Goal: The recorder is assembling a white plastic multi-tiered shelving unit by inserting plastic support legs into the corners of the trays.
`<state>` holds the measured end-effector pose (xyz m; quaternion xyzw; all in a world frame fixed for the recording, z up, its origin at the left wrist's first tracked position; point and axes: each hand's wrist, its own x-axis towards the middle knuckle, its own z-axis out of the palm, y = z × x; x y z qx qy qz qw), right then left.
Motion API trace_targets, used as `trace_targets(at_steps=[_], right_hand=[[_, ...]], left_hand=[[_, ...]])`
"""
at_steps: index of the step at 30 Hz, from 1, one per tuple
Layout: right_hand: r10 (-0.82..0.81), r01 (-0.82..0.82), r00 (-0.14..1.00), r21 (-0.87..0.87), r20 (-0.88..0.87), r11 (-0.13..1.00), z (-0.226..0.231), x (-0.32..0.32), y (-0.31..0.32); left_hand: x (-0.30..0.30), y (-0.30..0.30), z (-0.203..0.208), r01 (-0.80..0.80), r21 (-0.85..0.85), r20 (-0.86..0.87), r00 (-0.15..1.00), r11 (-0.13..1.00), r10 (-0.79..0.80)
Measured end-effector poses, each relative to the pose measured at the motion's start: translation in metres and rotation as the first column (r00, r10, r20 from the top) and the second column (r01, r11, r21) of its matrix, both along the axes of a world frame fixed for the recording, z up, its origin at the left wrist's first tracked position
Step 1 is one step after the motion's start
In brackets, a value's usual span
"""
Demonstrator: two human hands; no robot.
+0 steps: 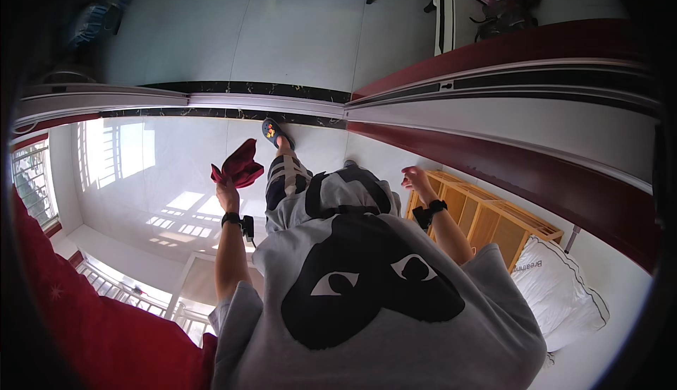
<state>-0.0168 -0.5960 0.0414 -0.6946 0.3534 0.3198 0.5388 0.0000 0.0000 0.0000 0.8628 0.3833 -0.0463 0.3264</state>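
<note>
While the left hand (228,195) grips a dark red cloth (241,166) by its bottom end, the rest of the cloth sticks up and flops out in loose folds. It is out in front, to the left of the person's leg, above the shiny pale floor (127,196). The cloth looks thin, soft and light, so it should bend easily and not break. A bunched-up handful in the middle would probably be a good place to hold it; one corner alone might let it droop. The right hand (419,180) looks like it has nothing in it, with its fingers a little bent. That hand is near a wooden slatted rack (511,217), and a puffy white bag (557,288) sits just beside the rack. Further ahead, one foot in a dark clog (269,132) is close to the sliding-door track (268,105).
</note>
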Motion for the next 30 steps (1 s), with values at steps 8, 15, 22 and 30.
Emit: trace_targets(at_steps=[8, 15, 22, 30], right_hand=[[0.236, -0.232, 0.962, -0.039, 0.135, 0.972, -0.122, -0.1, 0.143], [-0.051, 0.049, 0.955, 0.012, 0.292, 0.999, -0.055, 0.126, 0.226], [-0.326, 0.323, 0.939, 0.044, 0.106, 0.945, -0.038, 0.468, 0.238], [-0.42, 0.408, 0.902, 0.119, 0.104, 0.905, 0.004, 0.671, 0.271]], left_hand=[[0.177, 0.13, 0.034, 0.155, -0.217, -0.165, 0.967, 0.964, -0.193], [0.434, 0.083, 0.1, 0.187, -0.454, -0.201, 0.931, 0.871, -0.304], [0.726, 0.051, 0.019, 0.749, -0.142, 0.195, 0.662, 0.647, -0.724], [1.023, -0.069, 0.142, 0.855, -0.356, 0.436, 0.509, 0.377, -0.742]])
